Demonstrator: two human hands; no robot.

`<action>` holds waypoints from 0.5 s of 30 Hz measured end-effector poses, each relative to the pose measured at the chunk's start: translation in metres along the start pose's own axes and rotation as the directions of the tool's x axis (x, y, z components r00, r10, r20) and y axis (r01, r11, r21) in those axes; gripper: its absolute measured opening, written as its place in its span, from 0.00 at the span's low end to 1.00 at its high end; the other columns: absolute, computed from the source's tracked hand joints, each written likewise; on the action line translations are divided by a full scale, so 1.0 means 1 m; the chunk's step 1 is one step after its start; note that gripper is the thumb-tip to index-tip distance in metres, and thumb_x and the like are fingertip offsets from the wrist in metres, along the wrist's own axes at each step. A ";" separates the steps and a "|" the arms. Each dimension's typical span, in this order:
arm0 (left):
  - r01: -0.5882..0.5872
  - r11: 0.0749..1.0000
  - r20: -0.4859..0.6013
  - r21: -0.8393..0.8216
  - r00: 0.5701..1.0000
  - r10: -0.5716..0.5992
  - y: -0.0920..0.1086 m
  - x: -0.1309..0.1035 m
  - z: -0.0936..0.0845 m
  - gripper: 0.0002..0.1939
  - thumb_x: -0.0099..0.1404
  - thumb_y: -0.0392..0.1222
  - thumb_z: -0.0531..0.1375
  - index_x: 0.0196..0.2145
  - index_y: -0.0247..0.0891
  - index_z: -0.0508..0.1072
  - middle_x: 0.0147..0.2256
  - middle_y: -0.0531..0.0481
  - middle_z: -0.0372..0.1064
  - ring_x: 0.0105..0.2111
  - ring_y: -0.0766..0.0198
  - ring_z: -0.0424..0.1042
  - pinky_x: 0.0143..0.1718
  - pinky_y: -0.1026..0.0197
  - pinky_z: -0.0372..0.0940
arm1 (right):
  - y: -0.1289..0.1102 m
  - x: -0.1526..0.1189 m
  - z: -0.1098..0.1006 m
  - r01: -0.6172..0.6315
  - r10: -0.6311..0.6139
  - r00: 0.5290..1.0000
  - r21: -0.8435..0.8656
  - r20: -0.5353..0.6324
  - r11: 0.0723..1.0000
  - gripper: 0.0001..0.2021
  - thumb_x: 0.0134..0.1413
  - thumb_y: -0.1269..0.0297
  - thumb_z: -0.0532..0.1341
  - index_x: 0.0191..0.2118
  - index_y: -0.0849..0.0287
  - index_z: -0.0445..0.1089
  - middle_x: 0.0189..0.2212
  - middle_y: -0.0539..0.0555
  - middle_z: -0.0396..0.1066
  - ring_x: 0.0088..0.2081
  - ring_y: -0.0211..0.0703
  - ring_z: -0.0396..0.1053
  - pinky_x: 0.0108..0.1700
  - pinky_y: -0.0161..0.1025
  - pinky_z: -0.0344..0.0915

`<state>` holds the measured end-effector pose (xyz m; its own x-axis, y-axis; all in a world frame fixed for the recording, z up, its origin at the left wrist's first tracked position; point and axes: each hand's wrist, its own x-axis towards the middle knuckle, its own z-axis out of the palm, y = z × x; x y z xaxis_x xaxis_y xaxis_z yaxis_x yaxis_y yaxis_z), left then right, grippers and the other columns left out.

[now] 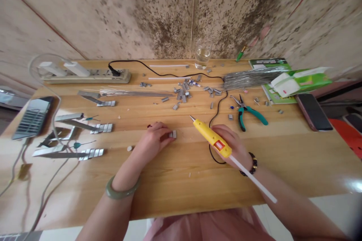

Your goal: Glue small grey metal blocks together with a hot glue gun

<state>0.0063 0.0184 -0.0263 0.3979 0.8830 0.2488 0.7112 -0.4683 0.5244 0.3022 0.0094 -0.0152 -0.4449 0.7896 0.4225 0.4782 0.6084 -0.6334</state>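
Observation:
My left hand rests on the wooden table, thumb and fingers pinched on a small grey block. To its right, my right hand is wrapped round a yellow glue gun, whose metal nozzle points up and left, above the table. A white glue stick sticks out of the gun's rear. Beyond the hands lies a loose pile of small grey blocks. A small round piece lies left of my left hand.
Teal-handled pliers, a wire bundle and a phone are at the right. A glass of water stands by the wall. Folded metal pieces, a power strip and another phone lie left. A black cord crosses the table.

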 end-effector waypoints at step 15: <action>0.131 0.989 0.072 0.070 0.988 -0.136 0.010 0.005 0.001 0.11 0.57 0.39 0.65 0.39 0.37 0.78 0.36 0.45 0.70 0.40 0.56 0.69 0.46 0.56 0.63 | 0.008 -0.002 -0.004 0.225 0.081 0.920 -0.686 0.383 0.692 0.18 0.55 0.72 0.57 0.52 0.65 0.64 0.51 0.65 0.68 0.42 0.53 0.71 0.43 0.47 0.68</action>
<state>0.0156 0.0183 -0.0206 0.3385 0.9338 0.1163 0.7960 -0.3500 0.4938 0.3101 0.0127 -0.0185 -0.6606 0.7453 0.0899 0.7505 0.6529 0.1017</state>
